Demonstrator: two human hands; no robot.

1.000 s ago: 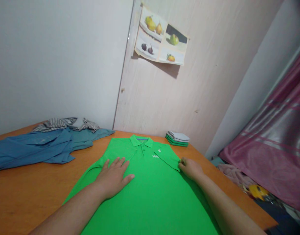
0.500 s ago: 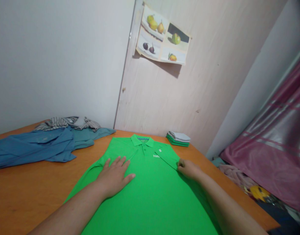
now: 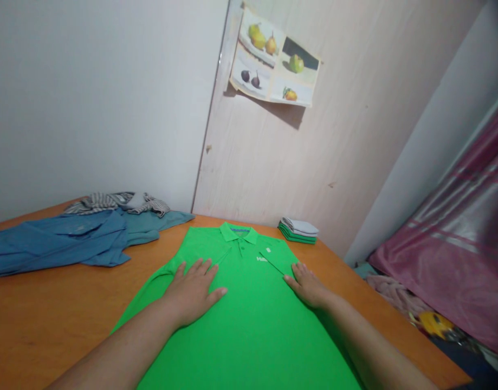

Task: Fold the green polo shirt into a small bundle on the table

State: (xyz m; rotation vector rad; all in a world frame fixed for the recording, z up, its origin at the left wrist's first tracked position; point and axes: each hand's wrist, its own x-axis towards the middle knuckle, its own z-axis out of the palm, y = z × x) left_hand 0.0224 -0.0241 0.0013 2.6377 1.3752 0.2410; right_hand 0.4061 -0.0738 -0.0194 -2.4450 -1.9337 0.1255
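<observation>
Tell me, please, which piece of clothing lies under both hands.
The bright green polo shirt: the left hand and right hand rest on it, while the blue clothes, striped cloth and folded stack lie untouched.

To your left on the orange table (image 3: 49, 314): blue garment (image 3: 65, 238), striped cloth (image 3: 98, 203) just behind. Far edge: folded stack (image 3: 299, 230), pale gray over green. Ahead of you: fruit poster (image 3: 276, 67) on wall panel (image 3: 273, 168). Your right: pink curtain (image 3: 439, 254), yellow item (image 3: 435, 325) near its lower edge.
</observation>
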